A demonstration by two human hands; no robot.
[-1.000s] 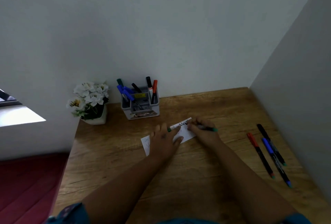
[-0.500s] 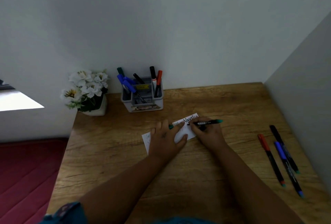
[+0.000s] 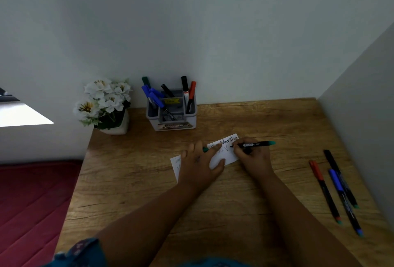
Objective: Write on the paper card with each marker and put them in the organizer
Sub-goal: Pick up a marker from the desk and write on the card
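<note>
At the twelve o'clock edge of the paper card (image 3: 226, 155), the right hand (image 3: 252, 157) gripped the black marker (image 3: 253, 144), now swung level with its tip beside fresh lettering, while the left hand (image 3: 201, 165) pressed flat, a green cap (image 3: 205, 149) between its fingers; writing likely continued, organizer (image 3: 171, 115) at eleven o'clock.

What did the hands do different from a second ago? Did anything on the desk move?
The right hand turned the marker it grips: a second ago it lay low under the fingers, now it lies flatter, its teal end out to the right and its tip on the paper card. The left hand still presses the card flat, a green cap between its fingers. The three markers on the right and the organizer stayed put.
</note>
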